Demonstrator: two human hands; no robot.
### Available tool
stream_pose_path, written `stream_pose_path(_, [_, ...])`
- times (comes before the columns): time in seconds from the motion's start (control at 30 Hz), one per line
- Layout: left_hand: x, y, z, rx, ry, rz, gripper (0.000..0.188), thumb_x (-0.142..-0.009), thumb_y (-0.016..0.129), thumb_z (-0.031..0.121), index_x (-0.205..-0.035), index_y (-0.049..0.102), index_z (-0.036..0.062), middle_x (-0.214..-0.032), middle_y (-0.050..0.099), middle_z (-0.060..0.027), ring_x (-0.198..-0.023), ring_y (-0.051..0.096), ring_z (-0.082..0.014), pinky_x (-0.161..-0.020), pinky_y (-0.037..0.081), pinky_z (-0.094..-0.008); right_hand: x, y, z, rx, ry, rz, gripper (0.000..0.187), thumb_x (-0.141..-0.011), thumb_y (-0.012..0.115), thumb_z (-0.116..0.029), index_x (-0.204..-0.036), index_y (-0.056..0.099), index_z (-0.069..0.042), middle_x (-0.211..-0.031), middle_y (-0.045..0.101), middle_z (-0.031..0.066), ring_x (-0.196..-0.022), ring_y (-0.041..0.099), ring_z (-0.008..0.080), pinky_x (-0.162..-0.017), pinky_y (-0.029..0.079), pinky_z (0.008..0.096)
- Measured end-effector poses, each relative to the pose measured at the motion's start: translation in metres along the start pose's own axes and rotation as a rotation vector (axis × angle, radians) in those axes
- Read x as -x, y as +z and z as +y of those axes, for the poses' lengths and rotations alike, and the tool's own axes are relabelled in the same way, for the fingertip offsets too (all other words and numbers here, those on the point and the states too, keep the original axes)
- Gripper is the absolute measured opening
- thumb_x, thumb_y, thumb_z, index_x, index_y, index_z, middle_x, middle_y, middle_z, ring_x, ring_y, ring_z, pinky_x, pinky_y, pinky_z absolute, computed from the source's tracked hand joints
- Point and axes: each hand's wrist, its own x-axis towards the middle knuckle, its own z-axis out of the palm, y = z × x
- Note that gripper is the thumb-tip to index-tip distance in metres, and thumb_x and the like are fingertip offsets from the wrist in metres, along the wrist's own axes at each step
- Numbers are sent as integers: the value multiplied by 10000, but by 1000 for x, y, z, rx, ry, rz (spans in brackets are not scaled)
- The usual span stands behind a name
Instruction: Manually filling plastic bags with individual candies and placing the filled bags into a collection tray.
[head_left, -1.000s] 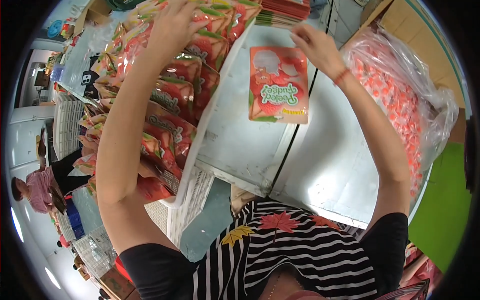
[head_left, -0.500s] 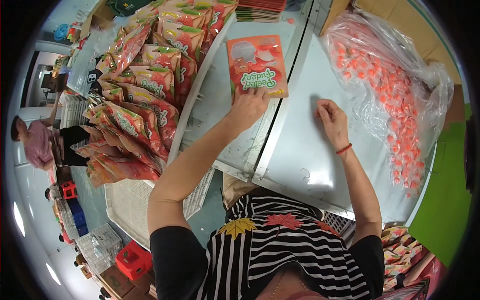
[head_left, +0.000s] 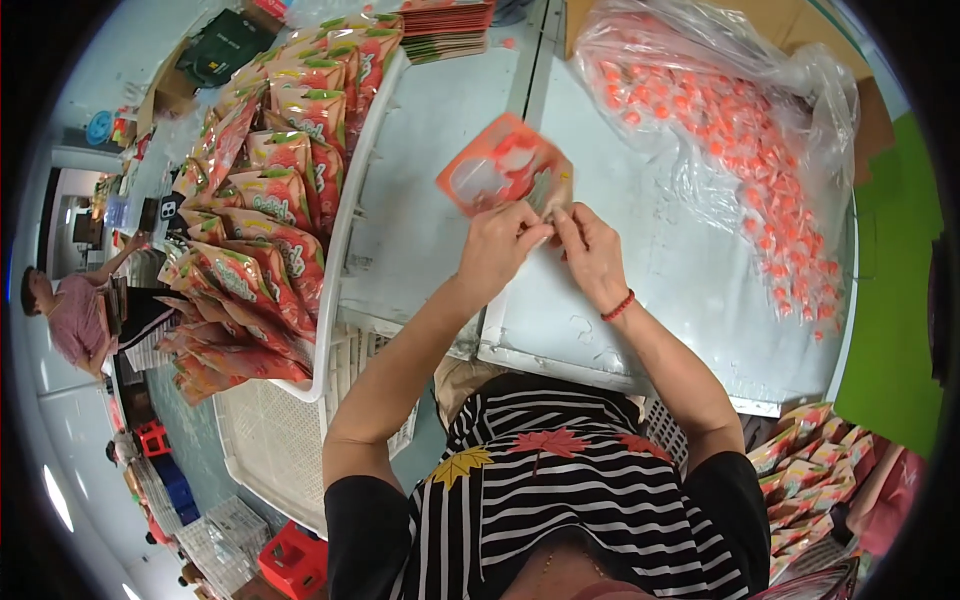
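A red, flat printed pouch (head_left: 497, 168) is tilted above the table, partly blurred, with a clear window on its face. My left hand (head_left: 497, 248) pinches its near edge between thumb and fingers. Close beside it, my right hand (head_left: 592, 252), with a red bracelet on the wrist, pinches the same edge at the corner. The fingertips of both hands nearly meet there and hide part of that edge. To the right, many small red wrapped candies (head_left: 755, 165) spill from a large clear plastic bag (head_left: 835, 110) onto the table.
A white crate (head_left: 345, 215) of filled, upright pouches (head_left: 270, 195) stands on the left. Flat pouches lie in a stack (head_left: 447, 28) at the far edge. The metal table (head_left: 650, 340) has a seam down its middle. A person (head_left: 85, 315) stands at far left; more pouches fill the lower right.
My left hand has lifted the pouch off the table and turned it. My right hand has moved left and now grips its edge too. The view has shifted to the right.
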Motion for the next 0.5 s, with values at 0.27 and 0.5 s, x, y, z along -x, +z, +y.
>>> stream_pose_path(0.27, [4, 5, 0, -298, 37, 120, 140, -787, 652, 88, -870, 550, 41, -647, 600, -122, -569, 617, -277, -511, 473, -395, 7, -22, 13, 232, 51, 18, 194, -934, 524, -180, -892, 562, 6, -670, 606, 60, -562, 569, 115, -516, 460, 262])
stream_pose_path(0.5, [6, 52, 22, -476, 183, 95, 284, -768, 570, 35, -1051, 558, 53, -766, 617, -128, -628, 649, -270, -507, 523, -373, 19, -14, 27, 661, -436, 142, 250, -795, 598, -80, -1027, 521, -31, -823, 627, 174, -639, 619, 334, -521, 480, 410])
